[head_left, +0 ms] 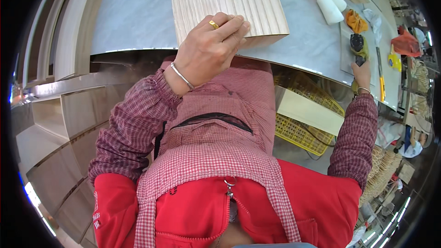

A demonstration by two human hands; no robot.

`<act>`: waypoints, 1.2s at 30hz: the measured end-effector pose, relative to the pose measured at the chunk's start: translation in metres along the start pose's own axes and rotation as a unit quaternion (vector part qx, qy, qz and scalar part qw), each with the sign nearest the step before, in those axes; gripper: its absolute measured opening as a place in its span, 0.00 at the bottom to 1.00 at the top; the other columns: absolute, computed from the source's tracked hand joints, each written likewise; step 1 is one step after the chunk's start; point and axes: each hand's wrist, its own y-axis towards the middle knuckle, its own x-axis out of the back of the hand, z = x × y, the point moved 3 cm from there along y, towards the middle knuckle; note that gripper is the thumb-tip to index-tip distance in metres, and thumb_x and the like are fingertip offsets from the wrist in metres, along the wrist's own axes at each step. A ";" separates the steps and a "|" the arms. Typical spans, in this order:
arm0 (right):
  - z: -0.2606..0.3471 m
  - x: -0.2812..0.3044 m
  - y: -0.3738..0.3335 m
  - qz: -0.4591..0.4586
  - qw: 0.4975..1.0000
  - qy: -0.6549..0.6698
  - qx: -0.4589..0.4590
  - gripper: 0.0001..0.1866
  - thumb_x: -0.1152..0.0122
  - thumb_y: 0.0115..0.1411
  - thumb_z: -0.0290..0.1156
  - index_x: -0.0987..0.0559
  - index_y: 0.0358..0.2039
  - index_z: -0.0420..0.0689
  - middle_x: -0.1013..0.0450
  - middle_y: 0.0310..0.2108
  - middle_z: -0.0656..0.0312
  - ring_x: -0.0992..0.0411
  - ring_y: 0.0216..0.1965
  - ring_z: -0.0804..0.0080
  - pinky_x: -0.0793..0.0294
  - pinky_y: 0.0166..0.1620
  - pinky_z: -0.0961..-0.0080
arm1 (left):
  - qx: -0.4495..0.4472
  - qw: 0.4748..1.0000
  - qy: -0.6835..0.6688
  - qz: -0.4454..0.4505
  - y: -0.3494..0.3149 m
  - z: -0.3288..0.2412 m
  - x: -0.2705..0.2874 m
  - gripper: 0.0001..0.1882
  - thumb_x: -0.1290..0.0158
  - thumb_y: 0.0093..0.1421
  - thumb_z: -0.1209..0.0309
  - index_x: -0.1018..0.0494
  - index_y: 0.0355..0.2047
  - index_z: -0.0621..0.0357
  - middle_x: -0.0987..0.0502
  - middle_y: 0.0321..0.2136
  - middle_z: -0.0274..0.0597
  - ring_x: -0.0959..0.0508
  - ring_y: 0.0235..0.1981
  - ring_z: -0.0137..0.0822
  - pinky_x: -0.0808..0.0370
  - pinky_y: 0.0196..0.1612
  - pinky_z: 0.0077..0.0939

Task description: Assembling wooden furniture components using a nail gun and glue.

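My left hand (209, 48), with a ring and a bracelet, is closed on the near edge of a pale, striped-grain wooden block or box (225, 2). Its fingers are bent together against the wood's front corner, and the thumb is hidden. The wood lies on the grey tabletop and reaches slightly past the front edge. Out to the right, my right hand (362, 74) is wrapped round a black and yellow-green power tool (357, 45) lying near the table's edge. Its exact kind is hard to make out.
White squeeze bottles (330, 9), one red-tipped, an orange cloth-like bundle (356, 21) and a yellow-handled tool (381, 87) lie on the right. Wooden panels (73, 27) stand at the left. Beneath the table is a yellow crate (305, 138) with a pale board (310, 110) across it.
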 end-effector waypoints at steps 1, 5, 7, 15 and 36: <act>-0.005 0.006 0.000 0.008 1.000 0.001 0.004 0.23 0.45 0.52 0.38 0.32 0.46 0.37 0.26 0.32 0.45 0.26 0.31 0.49 0.26 0.38 0.60 | -0.003 1.000 -0.001 0.007 0.001 0.000 -0.002 0.16 0.42 0.50 0.77 0.22 0.41 0.63 0.23 0.42 0.39 0.25 0.36 0.34 0.25 0.41 0.24; 0.022 0.070 -0.023 0.127 0.975 0.173 -0.064 0.15 0.44 0.52 0.34 0.30 0.37 0.38 0.27 0.26 0.51 0.27 0.24 0.61 0.27 0.29 0.70 | -0.012 1.000 0.007 -0.018 0.000 0.003 -0.010 0.11 0.44 0.52 0.76 0.24 0.37 0.62 0.27 0.39 0.36 0.28 0.35 0.32 0.27 0.41 0.22; 0.045 0.108 -0.047 0.160 0.956 0.229 -0.094 0.12 0.44 0.52 0.33 0.29 0.33 0.38 0.27 0.24 0.53 0.28 0.22 0.65 0.27 0.26 0.73 | -0.021 0.999 0.004 -0.028 0.003 0.001 -0.012 0.10 0.44 0.52 0.75 0.25 0.36 0.62 0.28 0.38 0.35 0.29 0.34 0.31 0.28 0.41 0.22; 0.190 0.187 -0.149 0.272 0.841 0.463 -0.064 0.08 0.43 0.50 0.28 0.29 0.28 0.38 0.32 0.15 0.62 0.36 0.13 0.78 0.35 0.18 0.85 | -0.021 1.000 0.018 0.003 0.006 -0.003 -0.015 0.15 0.43 0.51 0.76 0.23 0.41 0.63 0.25 0.43 0.39 0.26 0.37 0.33 0.27 0.42 0.23; 0.235 0.192 -0.163 0.329 0.846 0.416 -0.048 0.13 0.43 0.49 0.29 0.27 0.34 0.35 0.33 0.13 0.63 0.39 0.11 0.80 0.37 0.17 0.86 | -0.037 0.998 0.024 -0.037 0.009 -0.008 -0.020 0.05 0.46 0.51 0.77 0.23 0.29 0.62 0.29 0.35 0.36 0.30 0.33 0.30 0.29 0.41 0.21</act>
